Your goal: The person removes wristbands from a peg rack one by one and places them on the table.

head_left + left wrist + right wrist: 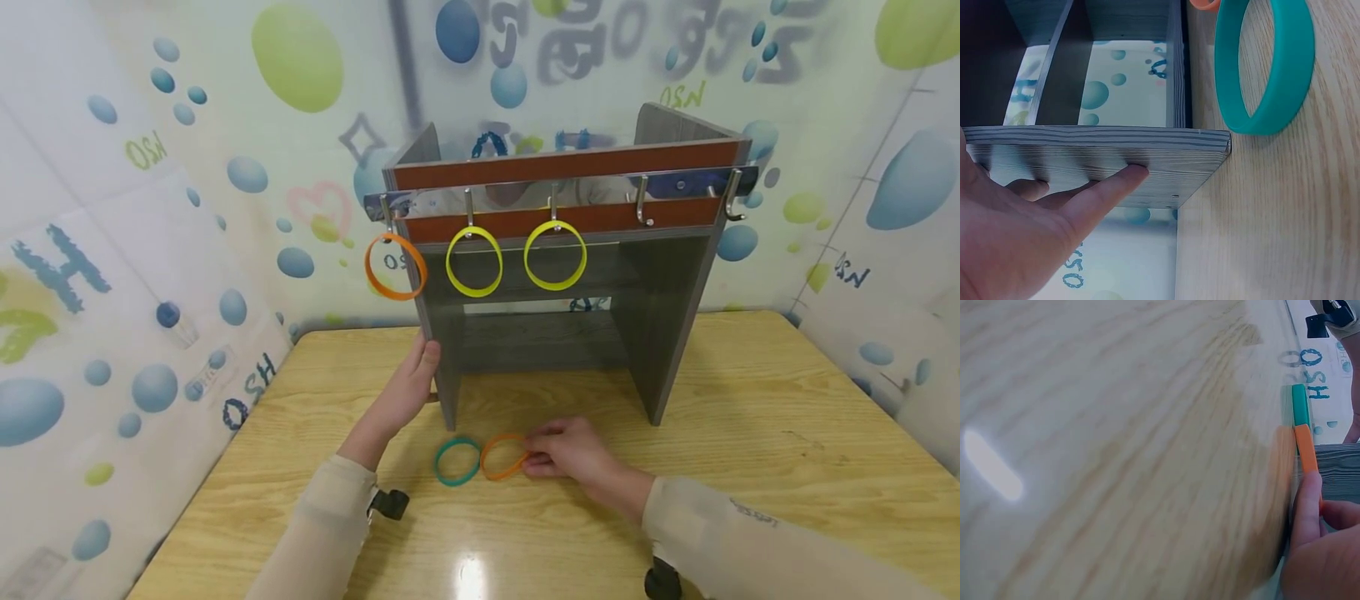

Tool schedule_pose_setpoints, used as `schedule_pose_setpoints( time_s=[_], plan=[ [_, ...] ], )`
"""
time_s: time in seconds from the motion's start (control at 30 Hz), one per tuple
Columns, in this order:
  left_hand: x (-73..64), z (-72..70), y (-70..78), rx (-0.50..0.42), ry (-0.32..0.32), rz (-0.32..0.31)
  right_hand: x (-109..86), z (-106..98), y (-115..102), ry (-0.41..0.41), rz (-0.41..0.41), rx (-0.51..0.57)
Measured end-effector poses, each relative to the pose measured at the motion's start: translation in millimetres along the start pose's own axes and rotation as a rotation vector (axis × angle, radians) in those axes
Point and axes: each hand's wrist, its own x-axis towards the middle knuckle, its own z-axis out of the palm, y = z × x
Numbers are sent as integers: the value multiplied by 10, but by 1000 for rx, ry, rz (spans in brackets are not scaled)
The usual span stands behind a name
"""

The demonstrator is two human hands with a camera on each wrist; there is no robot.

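My left hand (408, 379) rests against the outer side of a grey wooden shelf stand (671, 333); in the left wrist view its fingers (1107, 197) lie extended along the side panel. At the front, my right hand (573, 454) pinches the right edge of an orange wristband (495, 477) between thumb and fingers, low over the table. Right beside it, a teal wristband (438, 471) lies on the tabletop. On the rail's hooks above hang another orange wristband (369, 265) at the far left and two yellow ones, a left yellow wristband (450, 271) and a right yellow wristband (583, 254).
A metal hook rail (600, 190) runs across the stand's upper front. Its two right-hand hooks, one inner hook (642, 200) and one end hook (732, 196), carry no band. The wooden table (787, 433) backs onto a patterned wall (337, 167).
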Motion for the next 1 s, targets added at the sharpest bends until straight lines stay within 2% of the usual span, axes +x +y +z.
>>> schedule_pose_setpoints(
  time_s=[0.23, 0.73, 1.0],
  plan=[
    [-9, 4, 3, 9, 4, -3, 15, 23, -12, 27, 20, 9],
    [-7, -8, -4, 11, 2, -7, 27, 143, 17, -48, -19, -22],
    [-8, -3, 20, 28, 2, -28, 4, 93, -13, -34, -10, -61]
  ],
)
